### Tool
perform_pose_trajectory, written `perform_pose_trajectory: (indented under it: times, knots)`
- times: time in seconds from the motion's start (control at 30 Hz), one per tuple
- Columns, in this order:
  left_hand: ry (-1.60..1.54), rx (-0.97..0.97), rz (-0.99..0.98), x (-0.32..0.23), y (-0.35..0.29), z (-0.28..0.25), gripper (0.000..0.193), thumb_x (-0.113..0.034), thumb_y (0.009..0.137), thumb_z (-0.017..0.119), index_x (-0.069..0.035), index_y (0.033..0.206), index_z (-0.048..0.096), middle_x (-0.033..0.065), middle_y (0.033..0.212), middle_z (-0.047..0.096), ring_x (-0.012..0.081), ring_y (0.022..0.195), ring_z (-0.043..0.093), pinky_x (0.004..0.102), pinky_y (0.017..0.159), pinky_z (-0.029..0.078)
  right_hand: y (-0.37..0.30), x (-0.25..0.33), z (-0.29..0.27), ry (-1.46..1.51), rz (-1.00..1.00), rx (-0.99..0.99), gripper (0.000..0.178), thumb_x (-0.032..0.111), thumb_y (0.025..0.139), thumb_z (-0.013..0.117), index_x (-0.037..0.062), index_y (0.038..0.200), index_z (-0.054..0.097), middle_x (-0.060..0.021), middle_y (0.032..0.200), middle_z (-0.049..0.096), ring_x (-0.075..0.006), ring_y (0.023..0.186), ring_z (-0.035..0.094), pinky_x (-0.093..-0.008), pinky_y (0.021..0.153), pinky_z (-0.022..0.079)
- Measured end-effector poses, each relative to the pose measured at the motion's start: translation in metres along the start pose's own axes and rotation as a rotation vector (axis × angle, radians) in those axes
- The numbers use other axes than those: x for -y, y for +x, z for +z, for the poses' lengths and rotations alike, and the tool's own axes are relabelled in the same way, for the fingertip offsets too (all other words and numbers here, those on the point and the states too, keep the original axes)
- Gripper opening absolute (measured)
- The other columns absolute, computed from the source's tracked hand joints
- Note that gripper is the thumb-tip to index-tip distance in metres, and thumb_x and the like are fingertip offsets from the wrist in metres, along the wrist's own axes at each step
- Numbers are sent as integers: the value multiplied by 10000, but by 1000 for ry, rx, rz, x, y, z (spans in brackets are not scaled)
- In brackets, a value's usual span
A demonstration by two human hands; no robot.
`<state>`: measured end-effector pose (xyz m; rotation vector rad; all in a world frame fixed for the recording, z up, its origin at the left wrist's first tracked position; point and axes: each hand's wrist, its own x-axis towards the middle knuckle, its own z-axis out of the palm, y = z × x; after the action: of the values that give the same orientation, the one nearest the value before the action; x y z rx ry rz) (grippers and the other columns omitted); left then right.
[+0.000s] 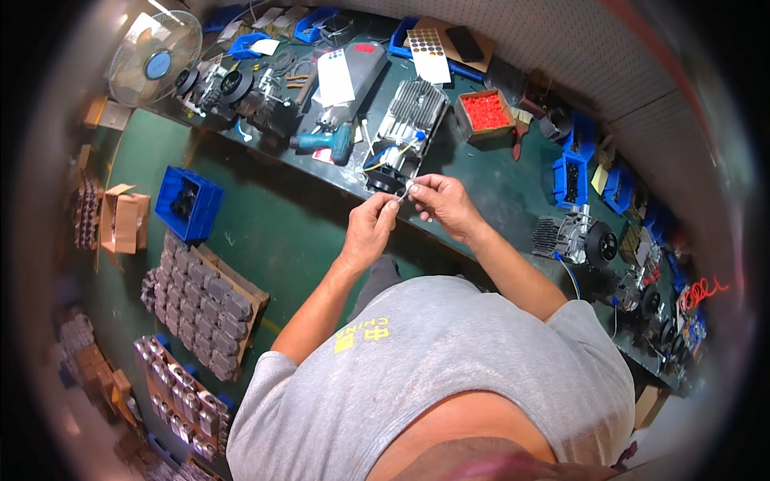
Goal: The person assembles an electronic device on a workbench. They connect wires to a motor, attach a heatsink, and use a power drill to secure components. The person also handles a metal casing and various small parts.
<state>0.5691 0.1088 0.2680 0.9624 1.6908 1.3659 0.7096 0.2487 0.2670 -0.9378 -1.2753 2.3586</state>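
Blue bin over at left. Mid-frame, the left hand has fingers pinched on a small thin piece, near the finned motor on the desk; right hand fingers pinch it too.

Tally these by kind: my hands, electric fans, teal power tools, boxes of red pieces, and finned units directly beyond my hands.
Hands: 2 (left hand, right hand)
Electric fan: 1
Teal power tool: 1
Box of red pieces: 1
Finned unit: 1
Total: 6

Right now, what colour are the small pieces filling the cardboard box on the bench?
The small pieces are red: head view.
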Motion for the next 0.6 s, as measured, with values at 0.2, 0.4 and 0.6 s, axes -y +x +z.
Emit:
perform_pose_trajectory:
  times: [0.2, 0.4, 0.6]
  knots:
    - [52, 121, 47, 1, 50, -57, 165, -141, 1007, 606, 13, 978, 659, 36, 710, 618, 89, 642, 556, 269, 592, 464, 32, 1, 55, -64, -9, -103, 222, 223, 973, 684, 15, 1051, 686, 4, 829, 640, -59, 675, 570, -210, 565, 490]
    - [134, 204, 94, 1, 86, -74, 169, -139, 981, 634, 21, 930, 637, 86, 683, 622, 131, 616, 560, 315, 579, 462, 51, 4, 58, 179, -12, -172, 186, 220, 997, 655, 37, 1027, 650, 7, 828, 616, -64, 675, 561, -220, 563, 487]
    - [274, 318, 47, 0, 113, -90, 174, -116, 1000, 619, 4, 876, 597, -32, 688, 525, 48, 635, 456, 245, 553, 382, 81, 9, 24, 204, -78, -185, 166, 216, 998, 661, 54, 1032, 646, 15, 843, 617, -63, 687, 557, -220, 567, 473]
